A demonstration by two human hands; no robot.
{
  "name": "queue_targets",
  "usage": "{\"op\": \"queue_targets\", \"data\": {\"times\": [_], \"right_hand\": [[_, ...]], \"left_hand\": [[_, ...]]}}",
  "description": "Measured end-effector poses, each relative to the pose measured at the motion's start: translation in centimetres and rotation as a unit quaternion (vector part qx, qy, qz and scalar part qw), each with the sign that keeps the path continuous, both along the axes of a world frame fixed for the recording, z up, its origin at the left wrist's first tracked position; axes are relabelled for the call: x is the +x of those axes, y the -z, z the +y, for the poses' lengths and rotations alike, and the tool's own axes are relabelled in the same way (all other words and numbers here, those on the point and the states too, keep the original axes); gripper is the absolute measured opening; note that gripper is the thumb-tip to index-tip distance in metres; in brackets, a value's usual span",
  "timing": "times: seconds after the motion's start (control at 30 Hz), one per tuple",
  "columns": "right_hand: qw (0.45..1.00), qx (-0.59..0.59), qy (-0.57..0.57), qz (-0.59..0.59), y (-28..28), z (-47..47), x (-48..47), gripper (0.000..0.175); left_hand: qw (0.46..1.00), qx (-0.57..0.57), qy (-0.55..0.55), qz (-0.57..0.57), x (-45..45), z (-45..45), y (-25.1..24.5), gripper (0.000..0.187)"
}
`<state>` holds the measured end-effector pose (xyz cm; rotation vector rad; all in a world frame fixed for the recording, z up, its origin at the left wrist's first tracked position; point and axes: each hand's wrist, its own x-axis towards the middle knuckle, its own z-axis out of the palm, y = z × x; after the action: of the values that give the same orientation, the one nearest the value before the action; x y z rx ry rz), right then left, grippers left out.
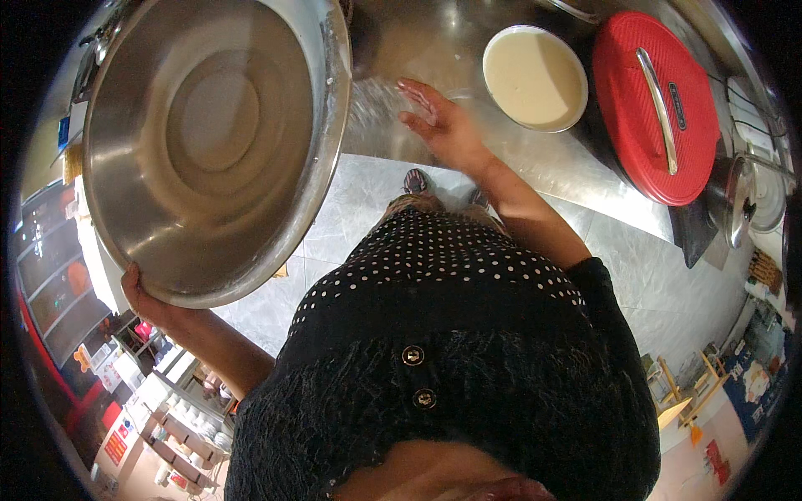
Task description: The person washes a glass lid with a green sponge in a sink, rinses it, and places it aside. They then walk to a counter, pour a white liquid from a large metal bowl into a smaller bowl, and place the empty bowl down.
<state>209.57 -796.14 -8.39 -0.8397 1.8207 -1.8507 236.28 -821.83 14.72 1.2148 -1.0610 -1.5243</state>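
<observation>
A large stainless steel basin is tilted up on the left, its inside facing the camera, with pale residue along its rim. My left hand grips the basin's lower left rim, the thumb showing over the edge. Bare and empty, my right hand is held over the metal counter, fingers apart and pointing left, with a wet or pale smear on them. Right of that hand, a round bowl of smooth cream-coloured liquid sits on the counter.
A red ribbed lid with a metal handle lies at the counter's right side. Beyond it stands a pot with a glass lid. The counter's front edge runs before me, above a grey tiled floor. Shelves with stacked items are at lower left.
</observation>
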Motion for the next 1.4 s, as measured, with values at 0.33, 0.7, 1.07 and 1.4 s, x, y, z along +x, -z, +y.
{"op": "queue_targets", "data": {"times": [0.33,0.7,1.07,1.4], "right_hand": [[0.912,0.235,-0.246,0.229,-3.8,0.6,1.3,0.058],[0.944,0.113,0.109,-0.291,-0.7,16.3,0.4,0.026],[0.925,0.208,0.149,-0.28,-2.9,19.6,0.4,0.027],[0.931,0.334,0.14,-0.052,-8.5,20.0,-1.1,0.026]], "left_hand": [[0.989,-0.125,0.057,-0.052,0.1,-2.4,1.1,0.05],[0.998,0.02,0.064,0.014,-3.3,-1.8,0.8,0.057],[0.999,-0.005,0.051,0.009,-3.8,-0.4,0.8,0.052],[0.986,-0.143,0.056,-0.061,-2.7,4.0,0.5,0.048]]}}
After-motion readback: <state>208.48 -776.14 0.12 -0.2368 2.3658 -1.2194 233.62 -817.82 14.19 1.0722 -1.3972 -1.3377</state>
